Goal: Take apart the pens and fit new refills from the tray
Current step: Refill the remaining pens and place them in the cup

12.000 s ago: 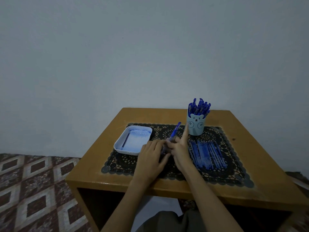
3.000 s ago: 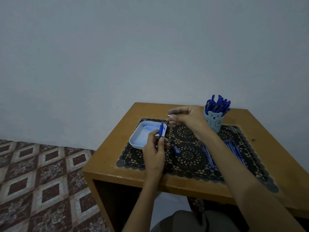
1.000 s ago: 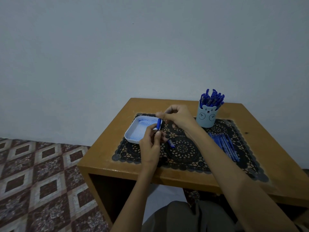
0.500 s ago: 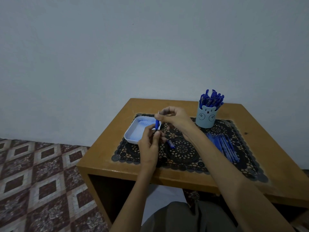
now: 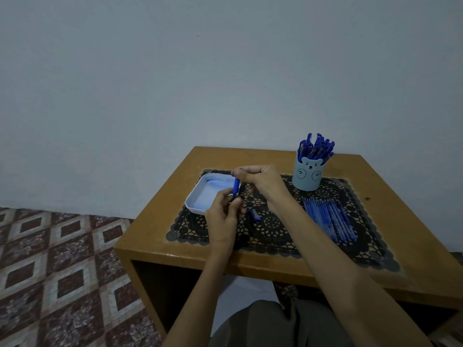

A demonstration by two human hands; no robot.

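While I sit with my lap (image 5: 263, 321) tucked against the open front of the wooden table (image 5: 175, 254), both my forearms reach out over its near edge and across the black lace mat (image 5: 275, 236).

My left hand (image 5: 223, 214) comes first. Its fingers are curled round the lower end of a blue pen barrel (image 5: 236, 187) and hold it nearly upright, over the spot where the mat meets the tray's right rim. Just right of that hand a short blue pen piece (image 5: 254, 214) lies loose on the mat. Further right, well apart from both hands, a row of thin blue refills (image 5: 330, 221) lies side by side on the mat.

Past my left hand, my right hand (image 5: 260, 180) is closed down small. Its thumb and forefinger pinch the top end of the pen barrel, and its other fingers are curled in. Anything thinner between those fingertips is too small for me to make out.

Behind the barrel sits the shallow white tray (image 5: 194, 196) on the mat's left end. Its contents are pale and blurred, so I cannot name them. At the mat's far right stands a pale blue bear-faced cup (image 5: 309, 175) crammed with upright blue pens (image 5: 316, 147).
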